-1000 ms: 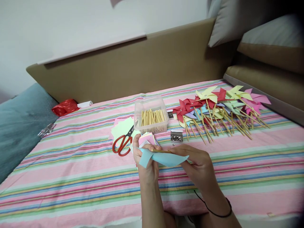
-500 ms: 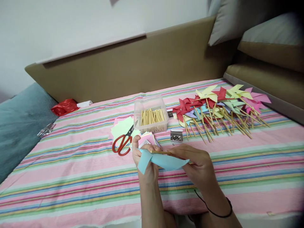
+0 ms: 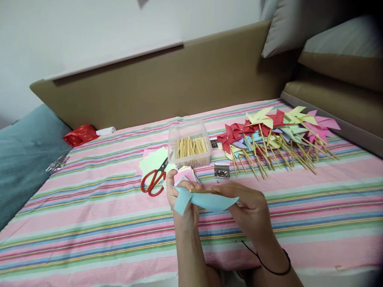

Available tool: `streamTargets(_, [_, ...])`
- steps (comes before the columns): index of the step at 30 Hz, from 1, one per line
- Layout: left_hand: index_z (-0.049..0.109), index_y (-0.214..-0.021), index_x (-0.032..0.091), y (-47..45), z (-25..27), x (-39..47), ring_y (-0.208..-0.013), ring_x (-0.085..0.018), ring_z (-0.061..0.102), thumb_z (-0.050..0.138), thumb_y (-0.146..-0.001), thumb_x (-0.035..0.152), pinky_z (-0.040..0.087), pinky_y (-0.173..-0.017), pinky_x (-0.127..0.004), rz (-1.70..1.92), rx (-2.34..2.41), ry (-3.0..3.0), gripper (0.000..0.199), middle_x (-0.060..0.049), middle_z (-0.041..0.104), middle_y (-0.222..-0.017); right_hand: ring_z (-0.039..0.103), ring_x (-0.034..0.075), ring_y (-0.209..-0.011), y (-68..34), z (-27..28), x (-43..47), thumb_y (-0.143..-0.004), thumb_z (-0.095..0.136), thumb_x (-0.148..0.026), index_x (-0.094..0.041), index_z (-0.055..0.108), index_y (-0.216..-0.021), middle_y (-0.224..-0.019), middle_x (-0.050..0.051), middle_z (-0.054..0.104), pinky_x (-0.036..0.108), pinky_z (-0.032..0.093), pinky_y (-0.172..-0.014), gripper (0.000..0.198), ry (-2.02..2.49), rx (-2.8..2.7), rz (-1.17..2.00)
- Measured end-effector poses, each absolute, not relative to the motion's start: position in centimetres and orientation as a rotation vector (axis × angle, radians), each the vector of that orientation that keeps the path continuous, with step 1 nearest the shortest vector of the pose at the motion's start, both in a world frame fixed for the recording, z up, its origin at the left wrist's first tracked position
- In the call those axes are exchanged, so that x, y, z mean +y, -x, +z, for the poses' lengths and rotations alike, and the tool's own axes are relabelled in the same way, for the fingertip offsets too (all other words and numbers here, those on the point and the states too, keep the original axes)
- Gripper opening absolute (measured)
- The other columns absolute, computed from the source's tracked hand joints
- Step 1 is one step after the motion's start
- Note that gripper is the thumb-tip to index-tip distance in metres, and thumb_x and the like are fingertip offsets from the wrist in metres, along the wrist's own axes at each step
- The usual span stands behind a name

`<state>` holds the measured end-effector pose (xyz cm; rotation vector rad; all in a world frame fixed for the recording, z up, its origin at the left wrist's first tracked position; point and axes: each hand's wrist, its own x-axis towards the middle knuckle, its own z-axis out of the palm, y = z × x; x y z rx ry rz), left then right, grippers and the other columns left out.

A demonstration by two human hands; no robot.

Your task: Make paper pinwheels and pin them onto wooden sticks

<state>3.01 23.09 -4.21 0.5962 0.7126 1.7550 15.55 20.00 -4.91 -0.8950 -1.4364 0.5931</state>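
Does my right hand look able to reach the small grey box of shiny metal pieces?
Probably yes: your right hand is close and the open box looks unobstructed, though that hand holds the light blue paper.

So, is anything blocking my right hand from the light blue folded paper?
Nothing visible: your bare right hand appears to hold the light blue folded paper near its pointed end; a slim tan wooden stick lies along its upper edge.
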Motion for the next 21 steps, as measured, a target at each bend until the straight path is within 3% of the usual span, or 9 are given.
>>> streamTargets(5, [0.049, -0.113, 0.031, -2.7, -4.5, 23.0, -0.055, -0.01, 0.062, 0.086, -0.055, 0.027, 0.049, -0.06, -0.021, 1.741, 0.754, -0.686, 0.068, 0.01, 0.057, -0.055, 0.07, 0.018, -0.084, -15.7, -4.7, 20.1, -0.08, 0.055, -0.005, -0.026, 0.075, -0.096, -0.09, 0.003, 0.076, 0.03, 0.056, -0.075, 0.033, 0.947, -1.441, 0.628])
streamTargets(9, [0.048, -0.109, 0.029, -2.6, -4.4, 23.1, -0.054, -0.008, 0.058, 0.085, -0.055, 0.026, 0.046, -0.057, -0.02, 1.768, 0.842, -0.742, 0.066, 0.009, 0.057, -0.062, 0.069, 0.017, -0.073, -15.9, -4.7, 20.3, -0.084, 0.06, -0.018, -0.024, 0.075, -0.09, -0.08, 0.002, 0.075, 0.027, 0.056, -0.067, 0.017, 1.033, -1.482, 0.812])
streamTargets(14, [0.044, -0.11, 0.026, -3.0, -3.8, 23.5, -0.054, -0.004, 0.056, 0.082, -0.057, 0.02, 0.042, -0.053, -0.015, 1.839, 1.058, -0.659, 0.066, 0.008, 0.06, -0.071, 0.069, 0.017, -0.075, -16.3, -5.4, 20.5, -0.084, 0.06, -0.023, -0.019, 0.072, -0.099, -0.08, 0.003, 0.074, 0.027, 0.056, -0.067, 0.02, 1.114, -1.505, 1.091])
streamTargets(21, [0.043, -0.111, 0.023, -2.6, -4.1, 24.2, -0.063, -0.009, 0.064, 0.082, -0.059, 0.022, 0.045, -0.055, -0.017, 1.841, 1.199, -0.632, 0.065, 0.004, 0.061, -0.075, 0.067, 0.016, -0.065, -17.1, -5.8, 20.5, -0.084, 0.06, -0.029, -0.018, 0.073, -0.076, -0.07, 0.002, 0.073, 0.025, 0.052, -0.061, 0.019, 1.245, -1.592, 1.241])
